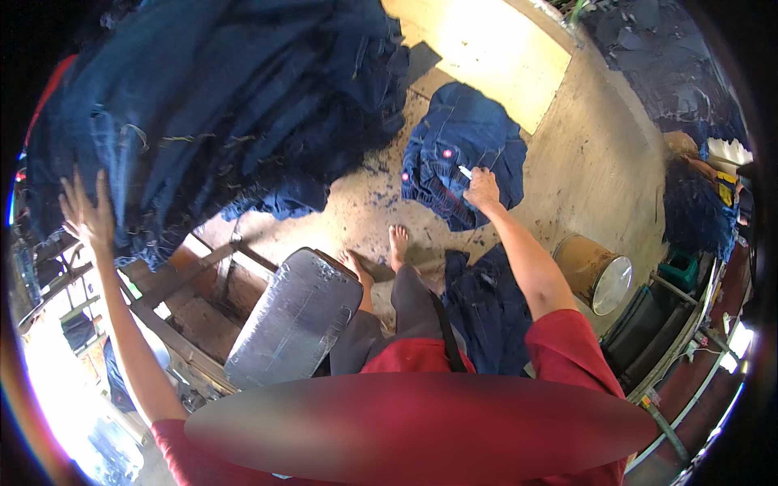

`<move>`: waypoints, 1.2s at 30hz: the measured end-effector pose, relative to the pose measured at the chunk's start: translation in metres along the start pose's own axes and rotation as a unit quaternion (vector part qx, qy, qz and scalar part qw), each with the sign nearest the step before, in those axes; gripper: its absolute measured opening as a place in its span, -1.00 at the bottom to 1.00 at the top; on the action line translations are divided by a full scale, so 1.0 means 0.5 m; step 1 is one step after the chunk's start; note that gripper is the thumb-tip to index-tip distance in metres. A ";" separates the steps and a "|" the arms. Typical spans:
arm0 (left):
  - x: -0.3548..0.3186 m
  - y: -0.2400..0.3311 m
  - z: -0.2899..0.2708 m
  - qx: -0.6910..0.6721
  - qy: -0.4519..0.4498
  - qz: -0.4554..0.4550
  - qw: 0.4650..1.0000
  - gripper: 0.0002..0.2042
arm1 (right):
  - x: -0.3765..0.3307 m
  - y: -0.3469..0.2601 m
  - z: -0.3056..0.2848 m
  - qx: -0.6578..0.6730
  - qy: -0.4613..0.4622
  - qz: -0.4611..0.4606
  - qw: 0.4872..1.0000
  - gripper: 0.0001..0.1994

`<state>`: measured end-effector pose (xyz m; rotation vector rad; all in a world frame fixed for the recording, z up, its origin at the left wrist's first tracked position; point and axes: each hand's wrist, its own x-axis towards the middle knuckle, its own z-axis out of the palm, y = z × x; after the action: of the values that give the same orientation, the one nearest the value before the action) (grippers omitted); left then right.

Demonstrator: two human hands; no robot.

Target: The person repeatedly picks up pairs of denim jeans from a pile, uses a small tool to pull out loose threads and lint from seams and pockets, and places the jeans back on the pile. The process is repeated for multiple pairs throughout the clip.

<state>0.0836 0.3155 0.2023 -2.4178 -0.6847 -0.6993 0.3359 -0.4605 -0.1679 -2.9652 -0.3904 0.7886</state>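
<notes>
My left hand (87, 217) lies with fingers spread on the near left edge of a big heap of dark blue denim (235, 105). Loose pale threads hang from the cloth there. My right hand (483, 189) is closed round a small white tool (464, 172), too small to tell its kind. It is held over a bundle of blue denim garments (462, 121) on the floor. Two small round red-and-white tags show on that bundle. I cannot tell whether the tool touches the cloth.
A worn grey padded seat (296, 320) stands beside my legs. More dark denim (490, 304) lies by my right leg. A brown drum (592, 271) lies at the right, near a green plastic stool (679, 270). Further denim piles (668, 61) stand far right. Blue scraps litter the floor.
</notes>
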 end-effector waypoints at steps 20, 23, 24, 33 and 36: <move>-0.093 0.656 -0.516 -0.669 -0.347 -0.115 0.647 -0.60 | -0.040 0.038 -0.442 0.287 0.340 -0.092 0.891 -0.83; -0.133 0.889 -0.552 -0.737 -0.537 -0.064 0.406 -0.25 | -0.189 -0.078 -0.554 0.269 0.388 -0.214 0.856 -0.89; -0.144 0.942 -0.551 -0.724 -0.591 -0.081 0.346 -0.05 | -0.252 -0.115 -0.573 0.304 0.339 -0.189 0.870 -0.90; -0.346 0.767 -0.421 -0.803 -0.270 -0.531 0.015 -0.47 | -0.631 -0.459 -0.300 0.365 0.169 -0.350 0.846 -0.85; -0.526 0.597 -0.507 -0.734 -0.219 -0.642 0.026 -0.46 | -0.758 -0.505 -0.210 0.414 0.022 -0.449 0.792 -0.83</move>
<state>-0.0179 -0.1390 0.1285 0.2317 0.9383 0.3476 0.0121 -0.3110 0.1343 -1.6636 -1.0114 0.5299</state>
